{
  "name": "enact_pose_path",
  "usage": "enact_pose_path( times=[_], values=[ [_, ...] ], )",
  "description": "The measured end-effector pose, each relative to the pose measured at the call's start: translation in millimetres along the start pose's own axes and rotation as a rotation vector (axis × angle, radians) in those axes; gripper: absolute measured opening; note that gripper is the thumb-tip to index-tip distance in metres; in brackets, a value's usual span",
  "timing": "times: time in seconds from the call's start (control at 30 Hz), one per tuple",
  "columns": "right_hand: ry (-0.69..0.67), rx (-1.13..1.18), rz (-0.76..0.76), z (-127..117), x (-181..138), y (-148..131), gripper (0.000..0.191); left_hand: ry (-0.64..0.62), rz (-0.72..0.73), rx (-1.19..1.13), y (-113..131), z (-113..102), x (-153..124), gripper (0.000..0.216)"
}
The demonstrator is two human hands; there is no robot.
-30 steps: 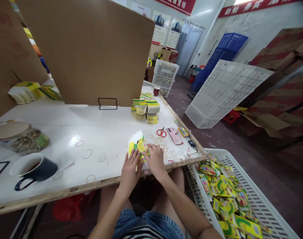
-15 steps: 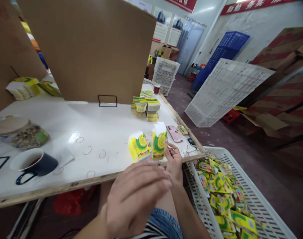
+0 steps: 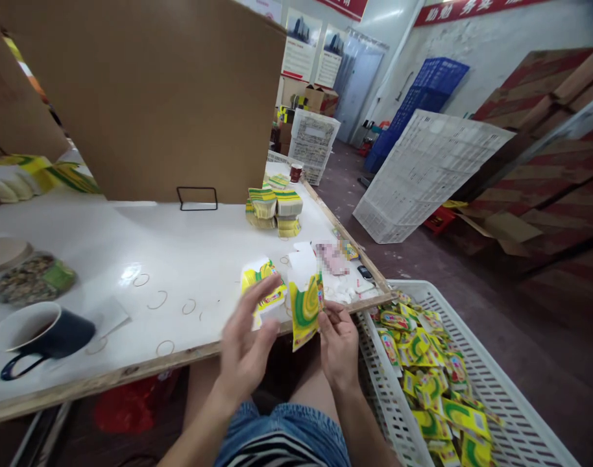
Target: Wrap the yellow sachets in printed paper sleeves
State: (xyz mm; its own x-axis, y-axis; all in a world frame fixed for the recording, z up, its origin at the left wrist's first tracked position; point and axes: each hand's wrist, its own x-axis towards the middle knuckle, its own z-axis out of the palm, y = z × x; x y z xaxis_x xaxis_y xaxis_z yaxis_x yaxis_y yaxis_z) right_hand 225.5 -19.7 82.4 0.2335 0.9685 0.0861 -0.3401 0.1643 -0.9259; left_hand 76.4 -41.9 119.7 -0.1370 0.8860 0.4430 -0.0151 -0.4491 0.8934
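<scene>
My right hand (image 3: 341, 344) pinches a small yellow-and-green carton (image 3: 304, 308) by its right side, just past the table's front edge. The carton's white top flap stands open. To its left my left hand (image 3: 245, 340) is raised with thumb and fingers apart, holding nothing. Behind those fingers a stack of similar yellow cartons (image 3: 263, 277) lies on the table, partly hidden by the hand.
Bundled cartons (image 3: 289, 202) stand farther back on the white table (image 3: 180, 259). A dark mug (image 3: 65, 331) and a jar (image 3: 34, 279) sit at left. A white basket (image 3: 513, 383) of filled yellow packs is at right. A cardboard panel (image 3: 180, 97) rises behind the table.
My right hand has drawn the carton toward me, off the stack's side and tilted. My left hand has swung left and opened its fingers. The view has shifted slightly right.
</scene>
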Motion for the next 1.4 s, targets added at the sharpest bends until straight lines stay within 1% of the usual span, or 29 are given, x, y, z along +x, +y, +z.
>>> enact_pose_path(
  times=[0.03,0.1,0.13,0.17,0.23,0.27,0.3,0.33,0.37,0.4,0.43,0.47,0.53,0.57,0.6,0.7,0.77,0.83,0.97,1.07,1.13,1.2,1.27,1.3,1.37,1.4],
  values=[
    [-0.033,0.029,0.036,1.2,-5.6,0.1,0.029,-0.042,-0.061,-0.085,-3.1,1.9,1.1,0.051],
    [-0.076,0.06,0.086,2.7,-14.3,2.6,0.028,-0.187,-0.247,-0.307,-13.6,6.6,0.2,0.054],
    [-0.089,0.058,0.097,2.6,-17.1,4.1,0.028,-0.236,-0.314,-0.398,-19.4,8.7,-1.1,0.056],
    [-0.107,0.034,0.104,1.9,-18.7,5.3,0.028,-0.275,-0.368,-0.469,-24.7,10.3,-2.4,0.057],
    [-0.149,-0.105,0.082,-1.4,-18.6,4.4,0.024,-0.291,-0.435,-0.572,-31.2,11.4,-4.1,0.058],
    [-0.154,-0.219,0.031,-3.7,-17.0,1.9,0.021,-0.281,-0.46,-0.613,-32.0,11.2,-4.4,0.058],
    [-0.143,-0.345,-0.058,-5.9,-14.6,-2.0,0.018,-0.271,-0.484,-0.651,-31.6,10.8,-4.4,0.058],
    [-0.123,-0.467,-0.18,-8.0,-11.6,-7.3,0.016,-0.261,-0.509,-0.685,-30.1,10.4,-4.3,0.058],
    [-0.115,-0.571,-0.316,-9.6,-8.3,-13.4,0.018,-0.257,-0.535,-0.713,-28.1,10.2,-4.3,0.058],
    [-0.141,-0.653,-0.44,-10.5,-4.8,-20.0,0.025,-0.256,-0.558,-0.732,-26.1,10.3,-4.5,0.058],
    [-0.212,-0.716,-0.532,-10.6,-1.5,-26.5,0.033,-0.256,-0.579,-0.742,-24.2,10.6,-4.9,0.057],
    [-0.314,-0.761,-0.589,-10.1,1.4,-32.4,0.038,-0.252,-0.596,-0.745,-22.8,11.1,-5.5,0.055],
    [-0.504,-0.808,-0.623,-7.6,5.9,-40.8,0.04,-0.236,-0.617,-0.74,-21.6,11.6,-6.6,0.053],
    [-0.557,-0.811,-0.621,-6.1,7.4,-43.2,0.039,-0.228,-0.623,-0.736,-21.6,11.3,-6.9,0.052],
    [-0.575,-0.806,-0.623,-4.7,8.7,-44.6,0.038,-0.225,-0.627,-0.734,-21.9,10.6,-6.9,0.052],
    [-0.576,-0.808,-0.65,-2.5,12.0,-45.8,0.043,-0.244,-0.626,-0.735,-22.8,6.3,-5.7,0.054],
    [-0.601,-0.839,-0.657,-2.4,14.4,-46.5,0.046,-0.263,-0.631,-0.736,-23.0,3.3,-4.6,0.056],
    [-0.631,-0.852,-0.645,-3.0,16.6,-47.4,0.042,-0.262,-0.647,-0.731,-23.5,1.6,-4.0,0.057],
    [-0.614,-0.764,-0.625,-3.9,18.4,-47.8,0.025,-0.235,-0.662,-0.729,-25.6,4.0,-4.4,0.056],
    [-0.626,-0.723,-0.572,-3.1,18.4,-47.5,0.013,-0.26,-0.642,-0.74,-26.6,8.3,-4.2,0.052],
    [-0.649,-0.76,-0.546,-2.7,19.3,-47.5,0.012,-0.249,-0.632,-0.729,-27.2,10.2,-3.4,0.048],
    [-0.675,-0.803,-0.548,-3.1,21.1,-46.9,0.012,-0.21,-0.637,-0.699,-28.2,10.6,-2.3,0.045],
    [-0.682,-0.814,-0.568,-4.4,23.0,-44.9,0.017,-0.166,-0.65,-0.654,-29.9,10.2,-1.1,0.044],
    [-0.649,-0.805,-0.577,-5.2,23.6,-43.2,0.023,-0.138,-0.652,-0.625,-30.9,9.9,-0.6,0.044],
    [-0.496,-0.77,-0.571,-6.6,23.2,-38.5,0.041,-0.07,-0.637,-0.566,-33.1,10.4,-0.1,0.046],
    [-0.419,-0.748,-0.54,-7.0,22.1,-35.4,0.048,-0.038,-0.625,-0.536,-34.3,11.3,-0.2,0.047]
  ],
)
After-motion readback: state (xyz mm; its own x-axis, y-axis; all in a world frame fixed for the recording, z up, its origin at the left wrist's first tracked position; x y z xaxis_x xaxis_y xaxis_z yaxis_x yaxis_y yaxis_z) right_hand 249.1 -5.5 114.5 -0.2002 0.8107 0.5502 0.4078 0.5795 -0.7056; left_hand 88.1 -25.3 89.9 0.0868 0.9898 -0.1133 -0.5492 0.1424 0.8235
